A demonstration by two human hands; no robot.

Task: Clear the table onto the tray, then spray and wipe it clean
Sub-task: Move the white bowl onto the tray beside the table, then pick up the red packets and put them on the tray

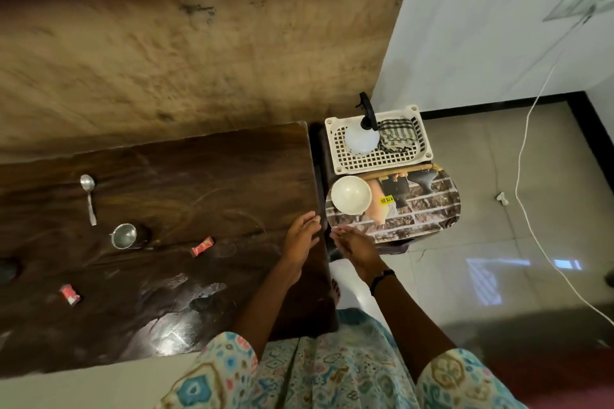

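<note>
Far left on the dark wood surface (199, 176): a red wrapper (70, 294) near the front edge, then a metal spoon (88, 196) lying farther back, bowl end pointing away. Just right of the spoon, nearer, a small steel cup (124, 236), upright. A 2nd red wrapper (202, 246) sits right of the cup, apart from it.

At the surface's right edge the left hand (300, 239) rests w/ fingers loosely spread, holding nothing. Just beside it the right hand (357, 247), also slack and empty (a dark band on that wrist), hangs at the near-left rim of the tray (432, 209); can't tell if it touches.

The tray stands off the surface's right end and carries a white bowl (351, 194) at its left. Beyond it, a white basket (339, 129) holds a spray bottle (361, 139) and a checked cloth (397, 136).
</note>
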